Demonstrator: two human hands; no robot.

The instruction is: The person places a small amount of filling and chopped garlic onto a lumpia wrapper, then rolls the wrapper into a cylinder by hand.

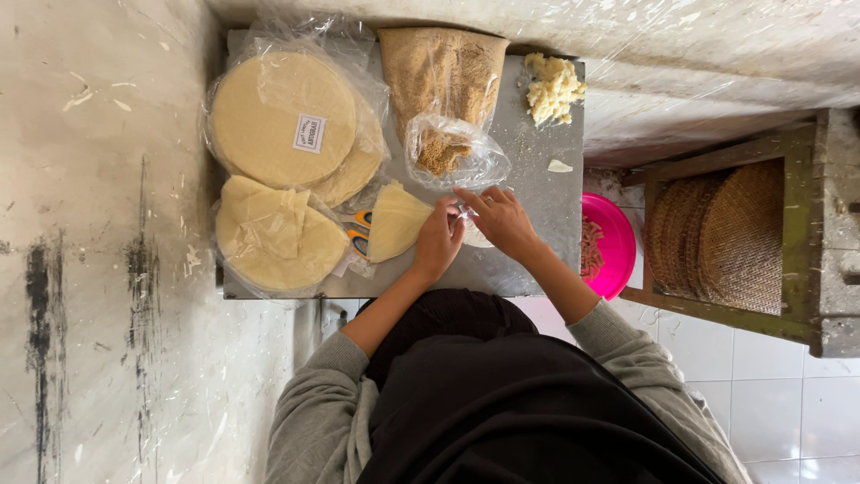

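Note:
My left hand [437, 242] and my right hand [498, 220] meet over the grey metal table [537, 193], fingers pinched together on a small pale piece of wrapper dough that is mostly hidden under them. Just left of my left hand lies a folded triangular pale-yellow wrapper [396, 220]. A clear plastic bag of brown crumbs [448, 152] sits right behind my fingers.
Round stacks of pale wrappers in plastic [285, 121] and loose wrappers [273, 237] fill the table's left. A crumbly yellow filling pile [553, 87] lies at the far right corner. A pink bowl [618, 242] and woven trays on a wooden rack [730, 235] stand right.

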